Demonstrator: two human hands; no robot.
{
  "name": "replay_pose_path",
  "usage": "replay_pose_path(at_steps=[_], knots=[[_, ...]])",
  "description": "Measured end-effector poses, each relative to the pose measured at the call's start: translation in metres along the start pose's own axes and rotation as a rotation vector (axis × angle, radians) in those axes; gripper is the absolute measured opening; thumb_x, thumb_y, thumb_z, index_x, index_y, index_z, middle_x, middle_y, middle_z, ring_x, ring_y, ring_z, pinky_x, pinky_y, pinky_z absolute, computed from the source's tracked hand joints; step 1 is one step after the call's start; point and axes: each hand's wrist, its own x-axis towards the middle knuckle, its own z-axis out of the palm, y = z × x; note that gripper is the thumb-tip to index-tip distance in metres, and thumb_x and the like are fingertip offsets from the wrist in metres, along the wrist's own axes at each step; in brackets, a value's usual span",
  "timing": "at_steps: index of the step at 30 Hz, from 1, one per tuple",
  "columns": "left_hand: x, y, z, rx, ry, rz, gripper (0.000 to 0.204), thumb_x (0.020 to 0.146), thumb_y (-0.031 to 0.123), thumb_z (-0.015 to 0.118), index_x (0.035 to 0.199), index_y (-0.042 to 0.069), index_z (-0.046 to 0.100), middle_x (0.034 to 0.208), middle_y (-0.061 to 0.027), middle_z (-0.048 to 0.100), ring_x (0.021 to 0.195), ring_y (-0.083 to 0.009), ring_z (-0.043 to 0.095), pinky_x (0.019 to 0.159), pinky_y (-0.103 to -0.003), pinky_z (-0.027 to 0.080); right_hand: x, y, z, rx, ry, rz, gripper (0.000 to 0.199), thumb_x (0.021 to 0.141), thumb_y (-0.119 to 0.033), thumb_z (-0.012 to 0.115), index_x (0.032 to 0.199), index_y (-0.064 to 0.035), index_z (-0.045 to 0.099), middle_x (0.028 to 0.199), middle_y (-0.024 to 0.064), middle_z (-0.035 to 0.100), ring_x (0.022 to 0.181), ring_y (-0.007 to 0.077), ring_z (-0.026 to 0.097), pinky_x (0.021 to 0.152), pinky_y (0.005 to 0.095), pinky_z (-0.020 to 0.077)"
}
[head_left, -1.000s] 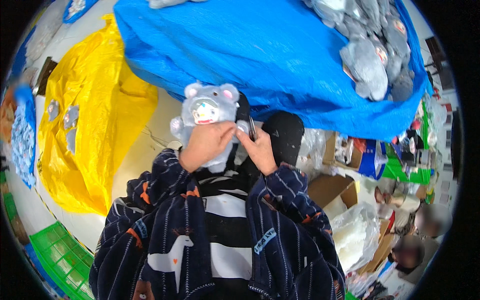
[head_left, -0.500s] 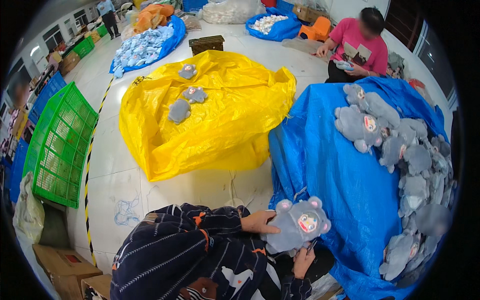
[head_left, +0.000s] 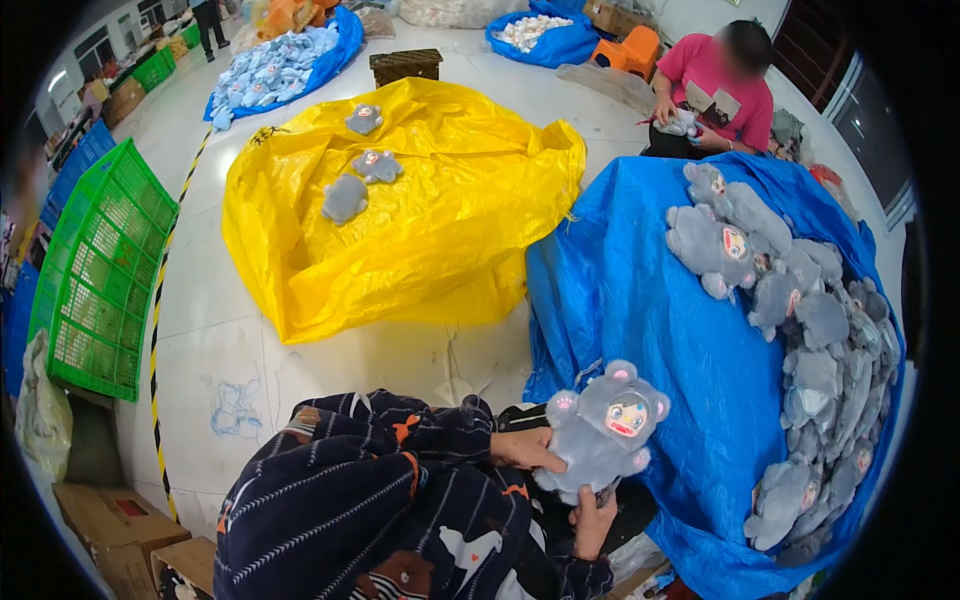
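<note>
A grey plush doll [head_left: 600, 432] with round ears and a printed face is held low in the view, at the near edge of a blue tarp [head_left: 640, 290]. My left hand [head_left: 525, 448] grips its left side, coming out of a dark striped sleeve. From below, my right hand [head_left: 595, 520] holds its bottom. A pile of several similar grey plush dolls [head_left: 800, 320] lies on the blue tarp to the right.
A yellow tarp [head_left: 450, 230] with three grey dolls [head_left: 348, 197] covers the floor ahead. A green crate [head_left: 100, 270] stands at left, with cardboard boxes [head_left: 110, 520] at lower left. A person in a pink shirt [head_left: 715, 90] sits beyond the blue tarp.
The view has swung round from one second ago. The doll, then raised in front of me, is now held low by the blue tarp's edge, still in both hands.
</note>
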Motion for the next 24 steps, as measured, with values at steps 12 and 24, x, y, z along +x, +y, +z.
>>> replay_pose_path(at_steps=[12, 24], knots=[[-0.014, 0.035, 0.026, -0.252, -0.021, 0.208, 0.063, 0.088, 0.024, 0.065, 0.138, 0.002, 0.035, 0.13, -0.0101, 0.049, 0.119, -0.0177, 0.047, 0.1, -0.032, 0.039, -0.015, -0.01, 0.014, 0.06, 0.045, -0.143, 0.051, 0.086, -0.016, 0.061, 0.126, 0.0048, 0.038, 0.117, 0.0141, 0.051, 0.101, 0.0204, 0.052, 0.086, 0.0322, 0.0434], [0.005, 0.054, 0.031, -0.252, 0.274, 0.23, 0.046, 0.092, 0.023, 0.057, 0.131, 0.004, 0.04, 0.122, -0.0109, 0.055, 0.106, -0.0218, 0.059, 0.088, -0.036, 0.051, -0.003, -0.006, 0.004, -0.143, -0.012, -0.352, 0.029, 0.09, -0.012, 0.06, 0.114, 0.0035, 0.057, 0.091, 0.0047, 0.063, 0.081, 0.0079, 0.055, 0.072, 0.0228, 0.0456]])
